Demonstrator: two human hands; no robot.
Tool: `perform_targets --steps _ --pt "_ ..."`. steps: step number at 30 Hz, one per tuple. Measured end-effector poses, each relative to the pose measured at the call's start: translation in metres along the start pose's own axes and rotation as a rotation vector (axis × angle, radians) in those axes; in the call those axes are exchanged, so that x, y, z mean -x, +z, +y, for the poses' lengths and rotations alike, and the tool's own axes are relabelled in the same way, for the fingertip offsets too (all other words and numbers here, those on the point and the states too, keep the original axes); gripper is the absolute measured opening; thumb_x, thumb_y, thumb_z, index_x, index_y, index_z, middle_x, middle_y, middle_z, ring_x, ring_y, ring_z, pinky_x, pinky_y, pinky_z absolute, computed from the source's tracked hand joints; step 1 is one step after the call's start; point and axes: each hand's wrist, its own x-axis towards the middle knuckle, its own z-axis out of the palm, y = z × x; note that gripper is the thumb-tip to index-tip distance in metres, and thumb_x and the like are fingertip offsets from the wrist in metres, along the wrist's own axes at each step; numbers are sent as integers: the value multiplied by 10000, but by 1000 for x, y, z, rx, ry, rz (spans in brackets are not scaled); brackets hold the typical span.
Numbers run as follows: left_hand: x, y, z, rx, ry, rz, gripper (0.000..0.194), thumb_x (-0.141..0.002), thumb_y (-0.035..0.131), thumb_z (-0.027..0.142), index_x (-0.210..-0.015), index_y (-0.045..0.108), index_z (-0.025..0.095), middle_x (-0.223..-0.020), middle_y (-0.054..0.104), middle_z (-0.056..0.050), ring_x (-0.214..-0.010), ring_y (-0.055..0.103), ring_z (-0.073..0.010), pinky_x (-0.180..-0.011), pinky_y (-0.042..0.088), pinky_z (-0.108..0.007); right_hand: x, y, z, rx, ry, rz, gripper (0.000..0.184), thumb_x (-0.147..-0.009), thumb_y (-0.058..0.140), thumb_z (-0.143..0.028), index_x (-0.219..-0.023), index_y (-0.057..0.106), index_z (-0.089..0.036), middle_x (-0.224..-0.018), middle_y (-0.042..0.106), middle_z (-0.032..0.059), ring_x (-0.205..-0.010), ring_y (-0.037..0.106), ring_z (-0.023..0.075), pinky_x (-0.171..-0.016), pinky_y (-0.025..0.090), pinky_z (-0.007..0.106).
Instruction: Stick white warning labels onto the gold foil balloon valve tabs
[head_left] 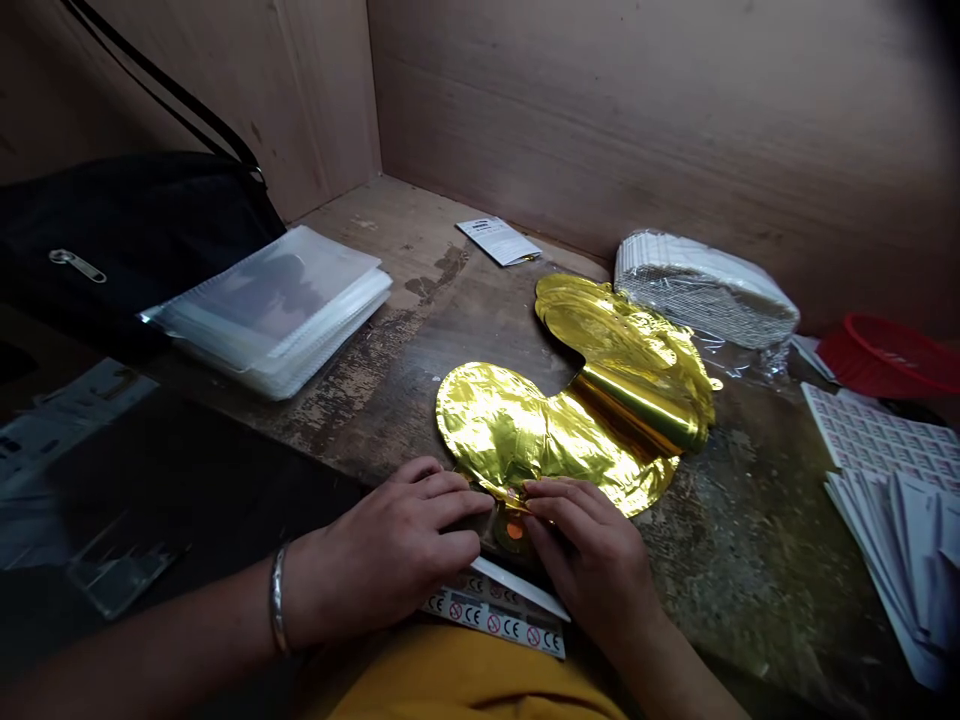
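A shiny gold foil balloon, flat and curved, lies on the table with part of it folded over. My right hand pinches its near edge between thumb and fingertips. Opposite, my left hand has its fingers bent together at the same edge, their tips partly hidden. An orange round spot shows between the hands. Beneath them, against my lap, is a sheet of stickers printed with CE marks and red crossed circles. A white strip slants across that sheet.
To the left is a stack of clear plastic sleeves, beside a black bag. A folded leaflet lies near the back wall. A wrapped white bundle, red basket, label sheets and loose papers line the right.
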Motion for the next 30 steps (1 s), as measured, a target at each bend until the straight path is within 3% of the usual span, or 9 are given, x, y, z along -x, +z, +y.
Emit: perform_targets --steps 5,9,12,16,18,21,23,26,30 --pt "-3 -2 1 2 5 -26 85 -892 532 152 -866 600 197 -1345 582 -32 -1185 512 -229 -1039 283 -427 -11 -6 6 -154 194 -53 98 -906 564 -178 -857 646 -197 -950 698 49 -895 619 183 -785 505 326" --pt "-9 -7 2 -31 -17 -57 98 -914 535 207 -826 576 192 -1428 508 -38 -1255 464 -268 -1058 267 -459 -23 -15 9 -283 431 -155 216 -953 504 -315 -866 667 -202 -853 681 29 -770 616 166 -698 482 295" --pt "-16 -9 2 -37 -38 -79 99 -919 534 222 -832 570 191 -1406 522 -49 -1217 485 -267 -1037 291 -448 -30 -20 10 -307 528 -224 338 -968 452 -398 -775 633 -187 -719 617 20 -672 566 165 -606 436 288" --pt "-22 -11 1 -4 -68 -103 61 -920 536 247 -899 579 210 -1346 570 -21 -1174 504 -259 -1005 319 -443 -34 -22 11 -364 514 -316 201 -841 662 -370 -933 600 -202 -821 614 4 -741 565 169 -648 448 277" --pt "-23 -12 0 2 -81 -109 62 -922 532 249 -907 581 214 -1350 568 -14 -1178 501 -262 -1001 322 -446 -34 -21 12 -331 440 -331 295 -770 735 -290 -1015 588 -215 -904 605 7 -801 561 173 -687 451 277" --pt "-23 -12 2 -18 -65 -100 80 -931 528 252 -889 581 209 -1331 580 -13 -1163 514 -250 -1004 321 -440 -34 -19 14 -279 369 -271 69 -879 590 -243 -837 621 -198 -841 578 15 -774 548 162 -682 432 275" --pt "-21 -10 5 -52 -31 -55 92 -936 530 234 -863 576 201 -1308 594 -11 -1154 526 -229 -1020 311 -419 -36 -17 18 -322 394 -226 242 -926 515 -262 -709 594 -190 -754 555 6 -709 535 149 -645 417 268" --pt "-18 -5 8 -94 26 1 86 -924 550 184 -840 570 188 -1319 591 -21 -1201 516 -209 -1082 274 -373 -38 -16 24 -367 512 -156 350 -910 550 -349 -601 504 -193 -620 461 -27 -605 458 133 -566 367 259" --pt "-17 1 12 -95 22 -5 20 -898 592 184 -915 599 191 -1355 575 -42 -1316 450 -228 -1187 166 -386 -38 -15 24 -434 532 -206 232 -886 579 -319 -695 586 -188 -692 551 -12 -657 511 143 -600 404 259"
